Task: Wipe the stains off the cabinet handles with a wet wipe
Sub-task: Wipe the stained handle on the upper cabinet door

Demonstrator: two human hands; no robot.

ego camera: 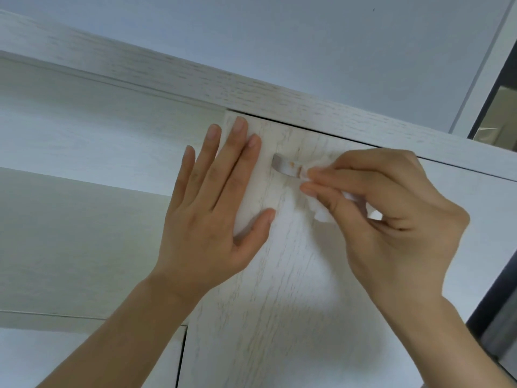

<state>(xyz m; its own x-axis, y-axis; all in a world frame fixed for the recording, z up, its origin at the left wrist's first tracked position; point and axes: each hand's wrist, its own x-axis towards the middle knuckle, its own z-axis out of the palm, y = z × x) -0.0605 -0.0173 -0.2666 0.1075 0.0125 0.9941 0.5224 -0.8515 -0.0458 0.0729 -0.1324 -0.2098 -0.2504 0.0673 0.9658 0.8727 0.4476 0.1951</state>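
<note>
The left hand [212, 208] lies spread flat, palm down, against the pale whitewashed wood-grain cabinet door [279, 289], near the door's upper left corner. Its fingers are straight and fanned, fingertips pointing up toward the top edge of the door, with the thumb splayed out to the right. It holds nothing; it only presses on the door face, just left of the handle.

The right hand [391, 208] is curled closed around a crumpled white wet wipe [321, 212]. Thumb and forefinger pinch the wad at its front, and the remaining fingers fold under, with a lump of the wipe bulging out below them. The pinched tip of the wipe touches the right part of the small curved metallic cabinet handle [282, 166], which is mounted near the top of the door, between the two hands. The handle's left end is bare and shows a dull grey sheen; a small orange-brown stain [291, 164] sits on it just left of where the wipe meets it.

Above the door runs a pale wood-grain top rail [195, 82] of the cabinet, with a white ceiling [251, 29] beyond.
</note>
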